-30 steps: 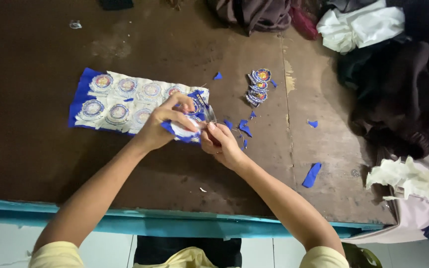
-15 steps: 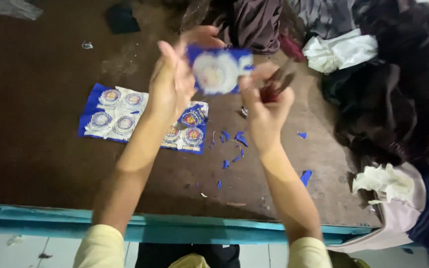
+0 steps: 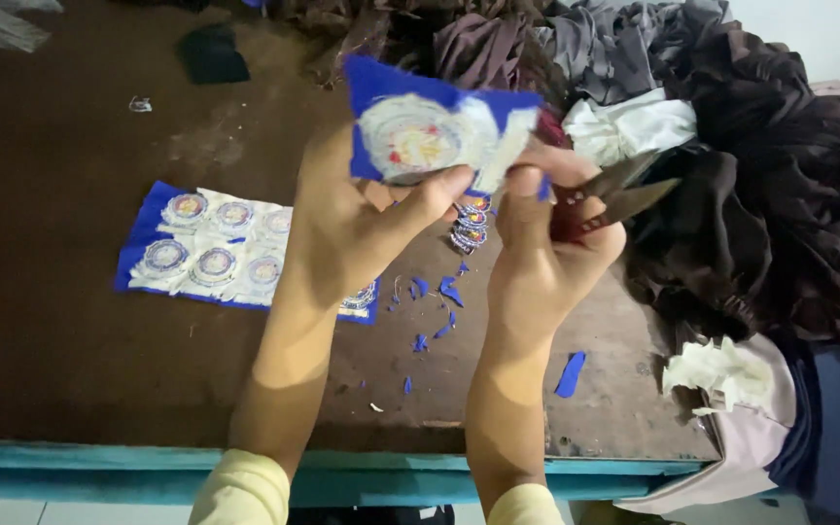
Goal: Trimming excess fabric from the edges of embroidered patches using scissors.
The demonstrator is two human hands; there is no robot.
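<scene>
My left hand (image 3: pixel 357 228) holds up a blue fabric piece (image 3: pixel 435 126) bearing a round embroidered badge, thumb pressed on its lower edge. My right hand (image 3: pixel 546 248) pinches the piece's right edge with thumb and forefinger while also holding small red-handled snips (image 3: pixel 614 194), blades pointing right. Below, on the brown table (image 3: pixel 70 350), lies a blue and white sheet of several round badges (image 3: pixel 216 253). A small stack of cut-out badges (image 3: pixel 469 226) sits just under my hands.
Blue fabric scraps (image 3: pixel 439 301) and one larger strip (image 3: pixel 570 374) litter the table. A heap of dark and white cloth (image 3: pixel 760 175) fills the right side. A black patch (image 3: pixel 211 53) lies at the back. The table's teal front edge (image 3: pixel 99 467) runs below.
Both hands rose from the badge sheet on the table, lifting the cut blue piece up toward the camera. The view has moved closer.
</scene>
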